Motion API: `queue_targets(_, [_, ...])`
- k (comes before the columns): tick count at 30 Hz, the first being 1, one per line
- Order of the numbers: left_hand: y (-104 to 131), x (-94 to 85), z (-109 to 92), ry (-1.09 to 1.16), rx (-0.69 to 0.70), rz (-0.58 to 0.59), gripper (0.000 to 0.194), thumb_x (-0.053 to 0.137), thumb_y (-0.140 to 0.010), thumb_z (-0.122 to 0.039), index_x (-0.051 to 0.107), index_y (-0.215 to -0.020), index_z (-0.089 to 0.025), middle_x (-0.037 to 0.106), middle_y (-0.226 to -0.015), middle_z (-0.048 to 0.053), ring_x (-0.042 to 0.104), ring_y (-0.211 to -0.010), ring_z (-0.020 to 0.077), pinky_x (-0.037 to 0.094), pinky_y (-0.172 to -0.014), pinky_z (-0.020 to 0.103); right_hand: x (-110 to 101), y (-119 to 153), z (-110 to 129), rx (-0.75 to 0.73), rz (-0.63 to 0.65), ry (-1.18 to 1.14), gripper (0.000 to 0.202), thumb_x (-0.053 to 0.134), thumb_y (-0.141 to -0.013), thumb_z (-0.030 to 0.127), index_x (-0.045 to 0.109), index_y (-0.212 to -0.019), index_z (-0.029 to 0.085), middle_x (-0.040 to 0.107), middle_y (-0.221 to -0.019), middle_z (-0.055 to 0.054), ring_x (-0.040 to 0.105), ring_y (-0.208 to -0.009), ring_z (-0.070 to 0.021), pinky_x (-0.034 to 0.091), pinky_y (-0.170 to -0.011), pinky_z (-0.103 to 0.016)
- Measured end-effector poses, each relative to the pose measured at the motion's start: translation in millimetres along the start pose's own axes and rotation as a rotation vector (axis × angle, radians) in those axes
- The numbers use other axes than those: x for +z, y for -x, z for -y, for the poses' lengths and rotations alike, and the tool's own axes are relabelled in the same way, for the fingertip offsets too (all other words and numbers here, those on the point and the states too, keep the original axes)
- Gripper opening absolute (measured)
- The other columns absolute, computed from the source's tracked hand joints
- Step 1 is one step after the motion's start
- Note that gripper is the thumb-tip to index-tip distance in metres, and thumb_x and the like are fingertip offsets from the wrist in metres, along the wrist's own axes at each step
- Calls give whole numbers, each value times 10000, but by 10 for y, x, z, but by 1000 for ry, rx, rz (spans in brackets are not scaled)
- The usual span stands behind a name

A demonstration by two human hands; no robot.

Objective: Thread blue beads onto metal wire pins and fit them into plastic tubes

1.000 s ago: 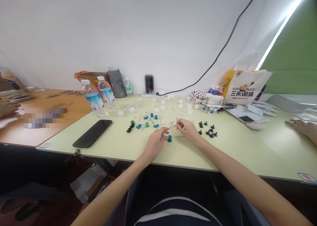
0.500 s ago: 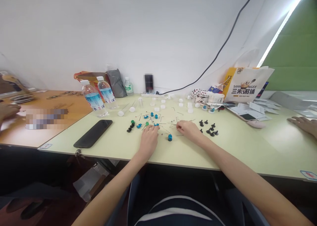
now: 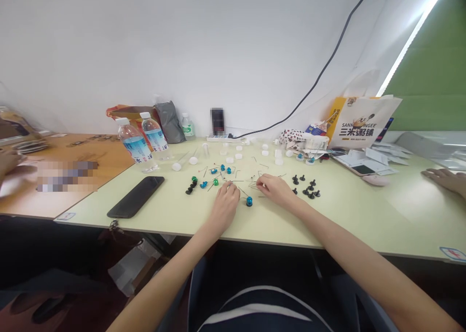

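Observation:
My left hand (image 3: 224, 203) rests on the table with its fingers bent down and together; whatever is under the fingertips is hidden. Close to its right stands a blue knob-like part with a black base (image 3: 249, 201), a thin metal rod leaning by it. My right hand (image 3: 272, 186) has thumb and fingers pinched low over the table among thin metal rods; what it pinches is too small to name. Left of my left hand lie a green part (image 3: 216, 182) and blue parts (image 3: 204, 184). Behind are more blue parts (image 3: 223, 168) and bent metal rods (image 3: 238, 172).
Several black screw-like pieces (image 3: 311, 189) lie right of my right hand. White-capped clear tubes (image 3: 193, 160) and white caps (image 3: 238, 156) stand behind. A phone (image 3: 136, 196) and water bottles (image 3: 135, 145) are at left, a paper bag (image 3: 358, 123) at right. Other people's hands (image 3: 446, 180) show at both sides.
My left hand has shifted right, toward the blue part with the black base, and its fingers now cover the small blue part that showed beside them. My right hand has barely moved.

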State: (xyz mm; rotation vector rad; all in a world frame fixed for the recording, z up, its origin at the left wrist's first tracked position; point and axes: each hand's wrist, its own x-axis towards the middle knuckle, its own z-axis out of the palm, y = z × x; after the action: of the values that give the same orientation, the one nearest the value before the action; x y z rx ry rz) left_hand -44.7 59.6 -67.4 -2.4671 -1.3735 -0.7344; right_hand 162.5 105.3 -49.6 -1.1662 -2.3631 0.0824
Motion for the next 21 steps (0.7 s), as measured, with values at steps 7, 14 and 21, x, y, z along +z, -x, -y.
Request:
queue_targets(7, [-57, -131, -58, 242, -174, -186, 119, 372, -858, -99, 464, -848, -173, 523, -983, 86, 432, -999, 220, 371, -866, 378, -8, 7, 46, -124, -37, -154, 274, 423, -888, 219, 499, -1150, 234, 605, -964, -46, 552, -676, -119, 423, -661, -251])
queue_targets(14, [-77, -250, -78, 713, -194, -14, 129, 333, -905, -229, 438, -840, -192, 510, -997, 55, 479, -943, 149, 401, -796, 282, -49, 20, 140, -115, -46, -353, 304, 442, -888, 319, 482, -1175, 229, 624, -874, -28, 559, -661, -119, 444, -654, -250])
queue_targets(21, [-66, -274, -170, 728, -174, 22, 105, 389, -883, -236, 470, -935, -195, 506, -1086, 76, 496, -997, 162, 414, -846, 305, -125, 34, 195, -76, -86, -557, 228, 444, -875, 377, 568, -822, 192, 604, -721, -23, 516, -583, -112, 430, -589, -244])
